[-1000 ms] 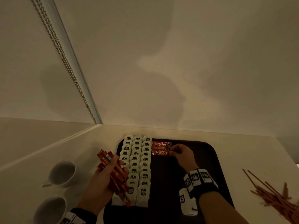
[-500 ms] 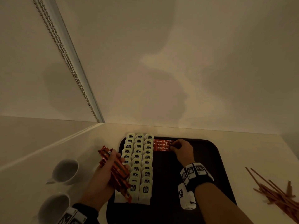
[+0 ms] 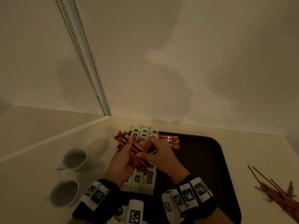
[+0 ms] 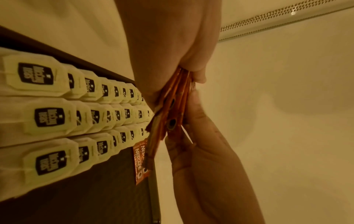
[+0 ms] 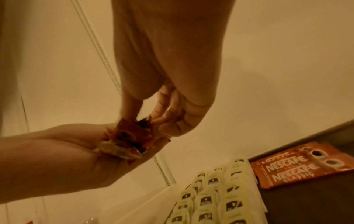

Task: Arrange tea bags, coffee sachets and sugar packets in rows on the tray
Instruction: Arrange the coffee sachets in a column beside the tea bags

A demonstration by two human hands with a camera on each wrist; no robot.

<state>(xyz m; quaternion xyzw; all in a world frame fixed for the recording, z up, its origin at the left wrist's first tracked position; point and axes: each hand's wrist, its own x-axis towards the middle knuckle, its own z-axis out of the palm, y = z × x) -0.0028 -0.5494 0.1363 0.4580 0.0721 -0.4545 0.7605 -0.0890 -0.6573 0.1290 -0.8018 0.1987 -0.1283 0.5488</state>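
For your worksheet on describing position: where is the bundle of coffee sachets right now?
In the head view the bundle of coffee sachets is gripped in the left hand, above the tea bag rows.

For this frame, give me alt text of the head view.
Both hands, left and right, hold a bundle of red coffee sachets above rows of tea bags on a dark tray; three sachets already lie placed.
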